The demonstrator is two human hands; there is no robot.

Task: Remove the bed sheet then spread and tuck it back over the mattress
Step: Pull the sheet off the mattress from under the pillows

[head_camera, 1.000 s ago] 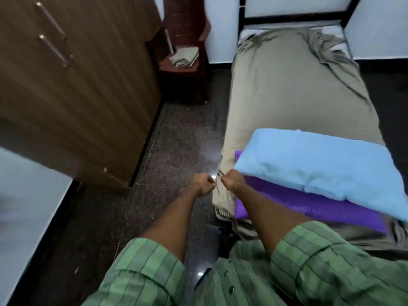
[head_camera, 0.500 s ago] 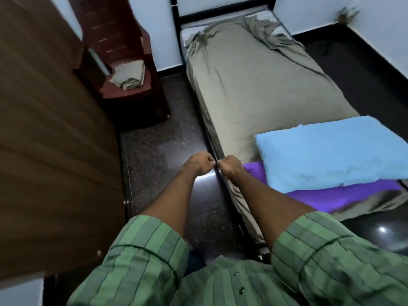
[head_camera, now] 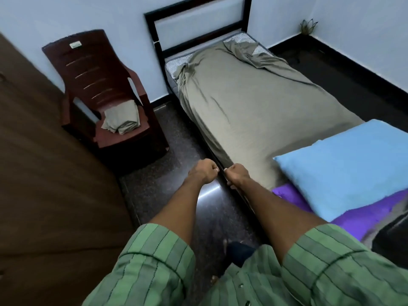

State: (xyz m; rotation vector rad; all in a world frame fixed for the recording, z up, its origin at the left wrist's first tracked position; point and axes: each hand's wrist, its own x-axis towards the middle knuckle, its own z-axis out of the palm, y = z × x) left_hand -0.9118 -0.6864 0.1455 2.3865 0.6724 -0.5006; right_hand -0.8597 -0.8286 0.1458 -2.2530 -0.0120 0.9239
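Head view, we see our left hand (head_camera: pixel 204 172) and right hand (head_camera: pixel 236 176) fisted, each grip clamped on the bed sheet (head_camera: pixel 254 107) edge, as before, view swung right.

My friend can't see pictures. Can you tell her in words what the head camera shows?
A person's left hand and right hand grip the near side edge of an olive bed sheet on a narrow bed. A blue pillow lies on a purple one; a brown chair holds folded cloth.
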